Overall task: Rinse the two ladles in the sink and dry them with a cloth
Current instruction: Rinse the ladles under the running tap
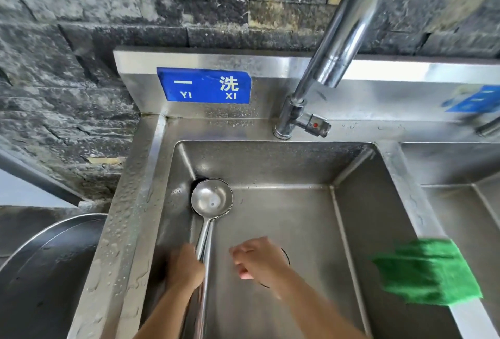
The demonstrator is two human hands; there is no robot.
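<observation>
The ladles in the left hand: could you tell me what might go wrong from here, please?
1. The left hand grips the ladles by the handles alone, on wet steel; they could slip and clatter into the sink.
2. No water is visibly running from the faucet, so rinsing may get skipped.
3. The green cloth drapes over the basin divider and could slide into a wet basin before drying.

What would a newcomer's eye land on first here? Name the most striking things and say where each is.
The bright green cloth draped over the divider at the sink's right edge stands out first. Next comes the blue sign on the steel backsplash, left of the tall faucet. In the basin, the left hand grips a ladle by its handle, while the right hand hovers empty beside it.
</observation>
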